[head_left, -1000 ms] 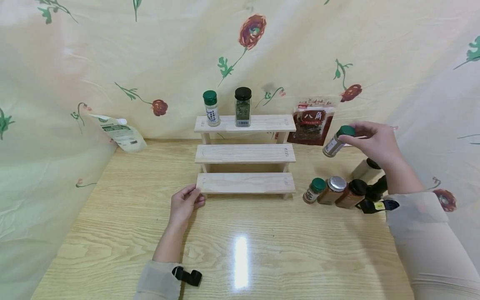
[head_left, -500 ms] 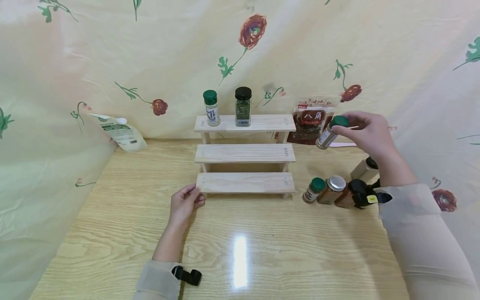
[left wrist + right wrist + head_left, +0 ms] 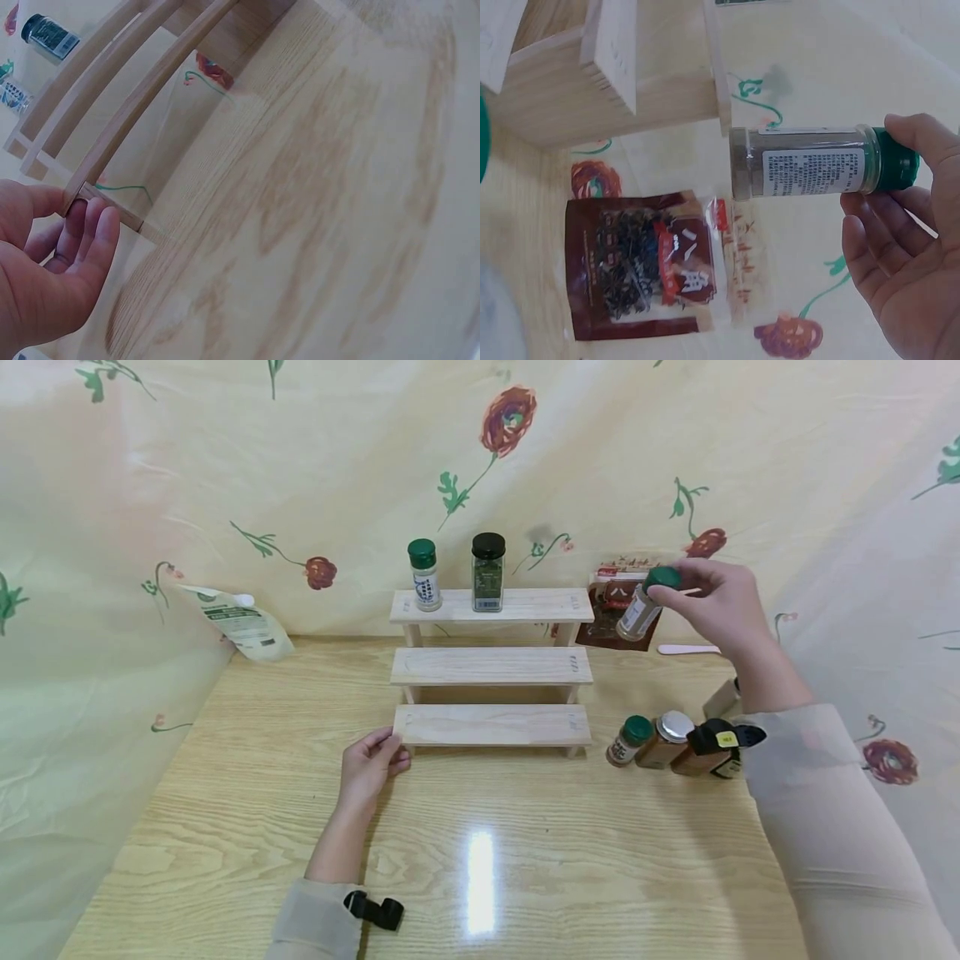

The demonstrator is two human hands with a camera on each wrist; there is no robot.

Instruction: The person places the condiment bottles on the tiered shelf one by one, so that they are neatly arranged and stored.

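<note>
My right hand [image 3: 716,602] holds a small spice jar [image 3: 638,612] by its green cap, raised off the table and tilted in the head view. In the right wrist view the jar [image 3: 806,162] shows brown powder and a white printed label. My left hand [image 3: 369,768] pinches the front left corner of a three-step wooden rack [image 3: 491,725]; the left wrist view shows thumb and fingers [image 3: 94,240] at the end of the lowest shelf. On the top shelf stand a green-capped shaker [image 3: 425,578] and a black-capped jar of green flakes [image 3: 487,575].
Right of the rack stand a green-capped jar [image 3: 628,742], a silver-capped jar [image 3: 666,740] and darker jars partly behind my sleeve. A brown star anise packet [image 3: 600,622] leans on the floral cloth. A white pouch [image 3: 243,625] lies at the back left; a white handle [image 3: 688,649] lies behind.
My right hand has lifted the spice jar up and leftward, and it now overlaps the packet in the head view. The left hand stays at the rack corner.
</note>
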